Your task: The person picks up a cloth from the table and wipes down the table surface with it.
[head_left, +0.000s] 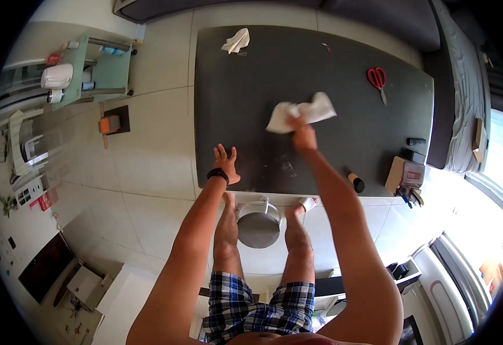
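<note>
My right hand [302, 133] is pressed onto a white tissue [318, 108] on the dark tabletop [251, 98]. The hand is slightly blurred and its fingers are bunched on the tissue, which spreads out to both sides. My left hand [225, 165], with a black band on the wrist, rests near the table's front left edge with fingers apart and nothing in it. Pale smudges [287, 167] mark the table between the two hands. A second crumpled white tissue [237, 40] lies at the far left corner.
Red-handled scissors [378, 81] lie at the right. A dark-capped bottle [355, 183] and a desk organizer [405, 175] with pens stand by the front right edge. Below the table edge is a round stool [258, 230] between my legs. A glass-shelved cart [106, 66] stands left.
</note>
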Demonstrator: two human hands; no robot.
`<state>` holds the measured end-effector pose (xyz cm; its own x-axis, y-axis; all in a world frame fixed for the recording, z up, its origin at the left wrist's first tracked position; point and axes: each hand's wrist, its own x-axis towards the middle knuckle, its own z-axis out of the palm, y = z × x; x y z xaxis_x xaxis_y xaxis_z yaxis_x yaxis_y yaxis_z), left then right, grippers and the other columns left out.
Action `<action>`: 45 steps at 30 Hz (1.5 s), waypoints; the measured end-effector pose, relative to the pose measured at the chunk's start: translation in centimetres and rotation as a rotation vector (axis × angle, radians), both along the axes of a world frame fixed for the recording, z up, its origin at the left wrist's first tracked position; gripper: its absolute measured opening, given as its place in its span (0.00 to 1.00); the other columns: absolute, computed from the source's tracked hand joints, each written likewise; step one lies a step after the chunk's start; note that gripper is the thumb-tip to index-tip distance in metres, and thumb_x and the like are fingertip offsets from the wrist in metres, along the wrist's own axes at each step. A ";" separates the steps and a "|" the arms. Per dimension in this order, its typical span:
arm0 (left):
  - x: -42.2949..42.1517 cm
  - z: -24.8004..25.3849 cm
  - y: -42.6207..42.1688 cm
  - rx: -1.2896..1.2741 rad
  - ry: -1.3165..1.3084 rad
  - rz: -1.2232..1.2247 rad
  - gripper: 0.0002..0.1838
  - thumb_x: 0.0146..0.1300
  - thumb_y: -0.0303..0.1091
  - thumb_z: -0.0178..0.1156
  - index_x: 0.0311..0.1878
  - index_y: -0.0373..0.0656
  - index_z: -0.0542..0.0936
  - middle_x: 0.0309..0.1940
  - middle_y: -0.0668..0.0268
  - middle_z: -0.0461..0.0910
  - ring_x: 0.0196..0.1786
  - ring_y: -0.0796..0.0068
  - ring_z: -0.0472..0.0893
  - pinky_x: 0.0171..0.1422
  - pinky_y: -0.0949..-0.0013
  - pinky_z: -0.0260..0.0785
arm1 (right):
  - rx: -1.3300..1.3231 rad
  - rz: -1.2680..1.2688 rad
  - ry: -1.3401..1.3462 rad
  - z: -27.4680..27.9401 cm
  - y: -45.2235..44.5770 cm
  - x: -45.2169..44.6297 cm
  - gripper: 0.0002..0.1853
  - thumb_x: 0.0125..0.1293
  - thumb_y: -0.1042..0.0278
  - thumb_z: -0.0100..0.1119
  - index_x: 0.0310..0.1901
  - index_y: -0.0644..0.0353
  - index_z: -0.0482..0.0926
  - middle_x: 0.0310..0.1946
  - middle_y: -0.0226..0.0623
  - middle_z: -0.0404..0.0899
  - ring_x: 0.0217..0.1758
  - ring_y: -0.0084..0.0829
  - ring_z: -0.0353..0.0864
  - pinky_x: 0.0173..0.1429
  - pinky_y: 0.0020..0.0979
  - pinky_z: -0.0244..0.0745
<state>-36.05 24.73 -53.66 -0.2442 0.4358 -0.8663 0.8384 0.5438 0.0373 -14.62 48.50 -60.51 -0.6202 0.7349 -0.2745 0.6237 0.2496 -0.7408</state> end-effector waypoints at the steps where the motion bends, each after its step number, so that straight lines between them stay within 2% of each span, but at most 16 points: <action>1: 0.1 -0.7 -0.3 0.001 -0.001 -0.002 0.62 0.57 0.45 0.71 0.89 0.53 0.43 0.85 0.31 0.31 0.86 0.25 0.37 0.87 0.48 0.56 | -0.178 -0.032 0.038 0.8 -3.3 -0.9 0.22 0.69 0.78 0.53 0.63 0.57 0.84 0.66 0.45 0.82 0.69 0.48 0.82 0.71 0.41 0.78; 3: 0.2 -2.2 -1.0 0.039 0.085 -0.080 0.64 0.52 0.47 0.74 0.88 0.54 0.45 0.85 0.31 0.32 0.86 0.25 0.40 0.79 0.43 0.68 | -0.208 0.189 0.043 0.9 -9.2 -1.1 0.24 0.66 0.80 0.55 0.62 0.53 0.85 0.65 0.40 0.83 0.72 0.46 0.79 0.72 0.40 0.79; 4: 0.1 -2.1 -0.9 0.042 0.087 -0.082 0.64 0.52 0.47 0.74 0.88 0.54 0.45 0.85 0.31 0.32 0.86 0.25 0.40 0.79 0.43 0.68 | -0.057 0.440 0.009 0.3 -11.6 -0.5 0.25 0.63 0.82 0.57 0.61 0.52 0.86 0.64 0.38 0.84 0.75 0.44 0.76 0.74 0.39 0.78; 7: -0.1 -1.9 -1.0 0.047 0.034 -0.034 0.65 0.50 0.46 0.74 0.88 0.54 0.46 0.84 0.30 0.33 0.85 0.23 0.40 0.79 0.43 0.68 | 0.076 0.537 0.037 0.8 -14.3 0.0 0.28 0.53 0.89 0.61 0.55 0.53 0.89 0.64 0.28 0.84 0.81 0.35 0.69 0.74 0.34 0.80; 10: 0.1 -2.7 -1.7 0.069 0.042 -0.038 0.66 0.49 0.45 0.75 0.88 0.54 0.45 0.84 0.30 0.32 0.86 0.24 0.39 0.79 0.42 0.68 | 0.055 0.666 0.059 1.7 -11.9 0.1 0.20 0.64 0.82 0.60 0.55 0.53 0.89 0.63 0.26 0.84 0.80 0.33 0.70 0.73 0.34 0.79; 16: 0.3 -3.4 -2.0 0.107 0.057 -0.032 0.67 0.49 0.48 0.75 0.88 0.53 0.43 0.84 0.29 0.30 0.85 0.22 0.37 0.80 0.38 0.64 | 0.079 0.980 -0.087 3.9 -7.8 -0.6 0.22 0.65 0.76 0.64 0.60 0.50 0.86 0.68 0.23 0.81 0.83 0.30 0.65 0.75 0.33 0.78; 22: 0.4 -2.7 -2.0 0.105 0.072 -0.065 0.72 0.48 0.59 0.79 0.88 0.53 0.42 0.84 0.28 0.29 0.85 0.20 0.36 0.82 0.36 0.59 | 0.284 0.855 0.090 3.8 -9.1 -0.4 0.22 0.66 0.66 0.66 0.62 0.43 0.85 0.67 0.22 0.81 0.81 0.35 0.68 0.78 0.40 0.72; 24: 0.4 -2.0 -1.7 0.084 0.070 -0.079 0.70 0.52 0.62 0.78 0.88 0.53 0.43 0.85 0.31 0.31 0.86 0.23 0.35 0.86 0.36 0.49 | 0.338 0.864 0.036 3.7 -9.2 -0.3 0.22 0.67 0.68 0.64 0.63 0.43 0.85 0.66 0.23 0.81 0.80 0.37 0.69 0.78 0.40 0.72; 26: 0.6 -0.7 -1.2 0.083 0.050 -0.011 0.69 0.52 0.62 0.78 0.88 0.55 0.43 0.86 0.34 0.30 0.87 0.27 0.35 0.85 0.35 0.51 | 0.391 0.871 -0.015 3.7 -9.3 -0.5 0.23 0.68 0.69 0.62 0.64 0.43 0.84 0.66 0.24 0.80 0.78 0.39 0.70 0.79 0.40 0.71; 29: 1.0 -0.6 -1.5 0.085 0.041 0.053 0.69 0.53 0.62 0.78 0.88 0.58 0.42 0.87 0.40 0.28 0.88 0.32 0.34 0.83 0.33 0.56 | 0.504 0.621 -0.090 3.9 -8.1 -0.6 0.28 0.65 0.73 0.61 0.67 0.42 0.81 0.66 0.29 0.76 0.75 0.42 0.73 0.77 0.42 0.73; 34: 1.2 -0.6 -1.5 0.118 0.046 0.052 0.67 0.55 0.61 0.77 0.88 0.59 0.43 0.87 0.41 0.28 0.88 0.35 0.34 0.82 0.32 0.57 | 0.295 0.286 -0.055 2.4 -2.7 1.2 0.31 0.65 0.83 0.53 0.68 0.45 0.79 0.66 0.33 0.75 0.72 0.46 0.73 0.71 0.43 0.79; 37: 1.3 -2.4 -1.5 0.162 0.125 0.025 0.63 0.56 0.62 0.76 0.88 0.58 0.49 0.87 0.42 0.34 0.88 0.35 0.40 0.82 0.33 0.58 | 0.237 0.126 -0.069 3.7 -0.1 1.7 0.34 0.64 0.85 0.55 0.70 0.43 0.78 0.66 0.34 0.74 0.73 0.45 0.73 0.70 0.43 0.80; 39: 1.0 -5.5 -1.7 0.429 0.179 0.023 0.60 0.55 0.62 0.77 0.86 0.57 0.55 0.86 0.44 0.44 0.86 0.34 0.49 0.77 0.30 0.62 | 0.216 0.113 -0.085 3.4 0.5 2.1 0.37 0.60 0.87 0.58 0.71 0.43 0.77 0.67 0.35 0.73 0.72 0.46 0.74 0.72 0.43 0.79; 42: 3.3 0.5 3.6 0.582 0.229 -0.107 0.59 0.55 0.63 0.77 0.85 0.59 0.58 0.86 0.49 0.49 0.84 0.34 0.54 0.76 0.29 0.61 | 0.234 0.161 -0.172 2.6 -0.4 1.8 0.33 0.65 0.83 0.57 0.70 0.41 0.78 0.68 0.33 0.71 0.72 0.45 0.74 0.71 0.43 0.80; 44: 4.0 -0.6 6.0 0.599 0.203 -0.141 0.61 0.54 0.67 0.76 0.86 0.60 0.56 0.87 0.52 0.46 0.85 0.34 0.50 0.77 0.23 0.56 | 0.235 0.083 -0.172 2.0 -0.8 1.1 0.29 0.69 0.78 0.56 0.69 0.40 0.79 0.69 0.32 0.70 0.72 0.44 0.75 0.69 0.43 0.81; 45: 4.2 -0.6 7.1 0.572 0.193 -0.160 0.62 0.53 0.70 0.74 0.86 0.60 0.55 0.88 0.52 0.44 0.86 0.34 0.47 0.77 0.20 0.53 | 0.270 0.095 -0.186 2.0 -0.8 1.1 0.24 0.73 0.72 0.53 0.67 0.40 0.79 0.68 0.29 0.70 0.69 0.43 0.78 0.62 0.44 0.86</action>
